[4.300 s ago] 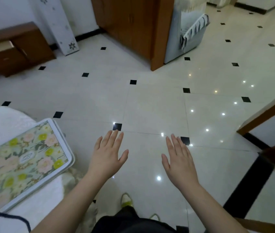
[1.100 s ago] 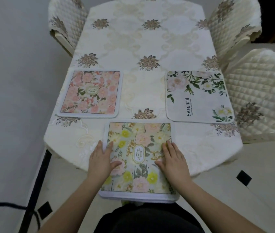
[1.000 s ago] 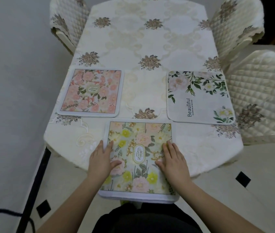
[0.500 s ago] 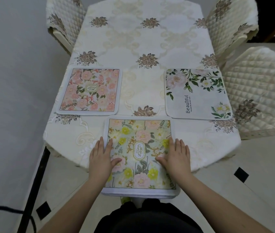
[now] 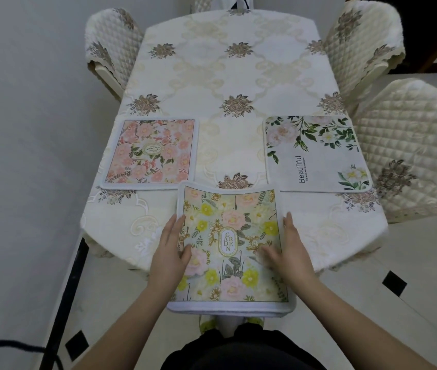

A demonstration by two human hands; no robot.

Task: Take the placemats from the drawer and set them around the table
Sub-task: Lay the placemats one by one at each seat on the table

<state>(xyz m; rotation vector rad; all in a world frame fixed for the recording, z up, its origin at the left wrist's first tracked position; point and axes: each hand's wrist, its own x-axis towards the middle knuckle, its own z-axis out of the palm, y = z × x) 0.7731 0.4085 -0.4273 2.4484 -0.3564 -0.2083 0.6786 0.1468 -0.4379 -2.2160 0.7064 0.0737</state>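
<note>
Three floral placemats are on the table (image 5: 228,76), which wears a cream embroidered cloth. The pink placemat (image 5: 150,153) lies flat at the left side. Opposite it at the right lies the white placemat (image 5: 316,156) with green leaves. The yellow-flowered placemat (image 5: 228,236) marked "GARDEN" is at the near end and overhangs the table's edge towards me; its far edge curls up. My left hand (image 5: 170,252) grips its left edge and my right hand (image 5: 289,249) its right edge, thumbs on top.
Quilted cream chairs stand at the back left (image 5: 110,49), back right (image 5: 361,41) and right side (image 5: 409,145). A grey wall runs close along the table's left. A black cable (image 5: 11,348) lies on the tiled floor at the bottom left.
Both hands slid from lying flat on the yellow placemat out to its side edges and took hold of it. Its far edge has risen off the cloth.
</note>
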